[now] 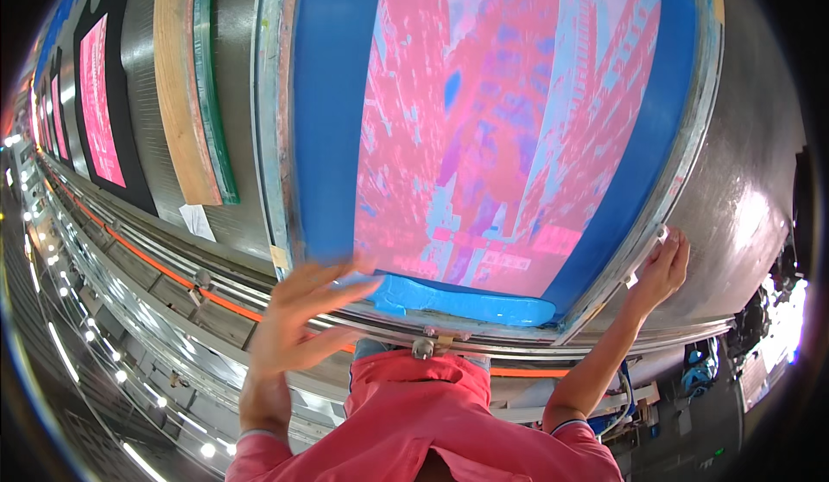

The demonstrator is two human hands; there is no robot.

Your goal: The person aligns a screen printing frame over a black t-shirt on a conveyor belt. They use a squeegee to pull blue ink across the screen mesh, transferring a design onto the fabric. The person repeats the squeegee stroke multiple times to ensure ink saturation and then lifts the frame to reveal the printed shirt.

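A silk-screen frame (698, 149) lies in front of me, its blue mesh (326, 136) carrying a large pink picture (509, 119). Thick blue ink (466, 302) forms a long band along the mesh's near end. My left hand (298, 318), slightly blurred, hovers over the near left corner beside the ink band, fingers spread and nothing in them. At the frame's near right side, my right hand (661, 275) is closed on the edge with curled fingers. Small white pieces show next to those fingertips; what they are is unclear.
A wooden-handled squeegee (186, 85) with a green blade lies left of the frame, near a small white paper (198, 221). Farther left are black fabric pieces with pink prints (102, 106). A metal rail with an orange strip (527, 373) runs along the near table edge.
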